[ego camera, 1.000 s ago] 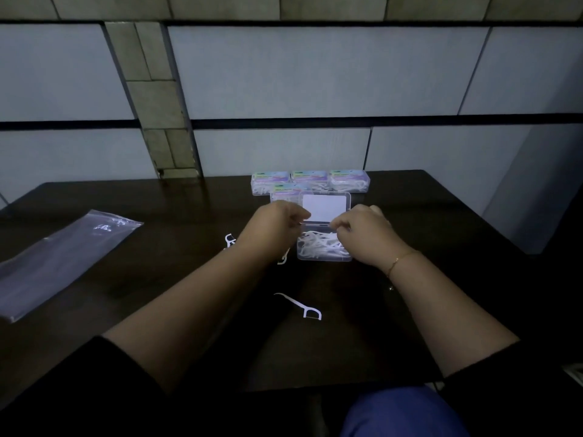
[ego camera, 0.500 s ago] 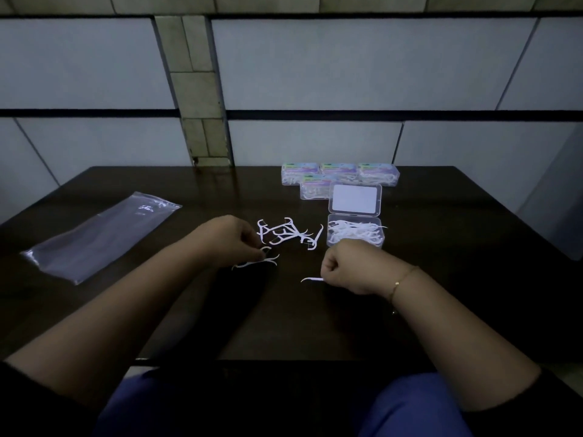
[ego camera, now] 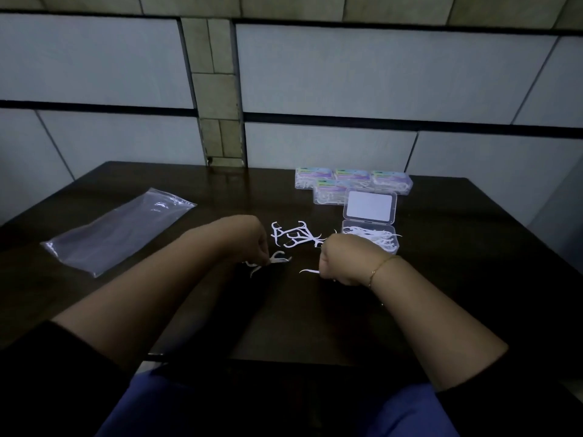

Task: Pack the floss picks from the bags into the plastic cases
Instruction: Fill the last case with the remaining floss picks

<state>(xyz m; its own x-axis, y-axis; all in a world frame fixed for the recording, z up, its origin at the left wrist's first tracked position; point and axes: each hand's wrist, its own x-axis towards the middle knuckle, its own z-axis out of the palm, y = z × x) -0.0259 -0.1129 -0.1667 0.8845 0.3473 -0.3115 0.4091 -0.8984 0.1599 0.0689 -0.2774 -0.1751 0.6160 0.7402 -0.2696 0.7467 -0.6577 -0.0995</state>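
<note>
Your dark wooden table (ego camera: pixel 457 279) fills the middle of the view, pushed against a pale tiled wall (ego camera: pixel 378 67) with dark grout bands. On its left side lies an empty clear plastic bag (ego camera: pixel 116 231), flat and well apart from everything else. At the far edge, right of centre, four closed cases (ego camera: pixel 350 182) packed with picks sit in a cluster, three in a row and one just in front of them. Just in front of that cluster is the open case (ego camera: pixel 370 234): its lid (ego camera: pixel 369 206) is tipped back toward the wall, and its tray holds white floss picks, a few poking over the right rim.

Your left hand (ego camera: pixel 249 239) is curled down on the table, its fingers pinching a small bunch of picks (ego camera: pixel 271 260) that fan out from under it. Your right hand (ego camera: pixel 344 258) is clenched round a single pick (ego camera: pixel 307 271), whose thin tail sticks out to the left of your fist; the fist sits just in front of the open case's near left corner. A thin gold bracelet (ego camera: pixel 380 268) circles that wrist.

Between your two hands, a little farther from you, a loose pile of floss picks (ego camera: pixel 296 236) lies tangled on the wood, just left of the open case
</note>
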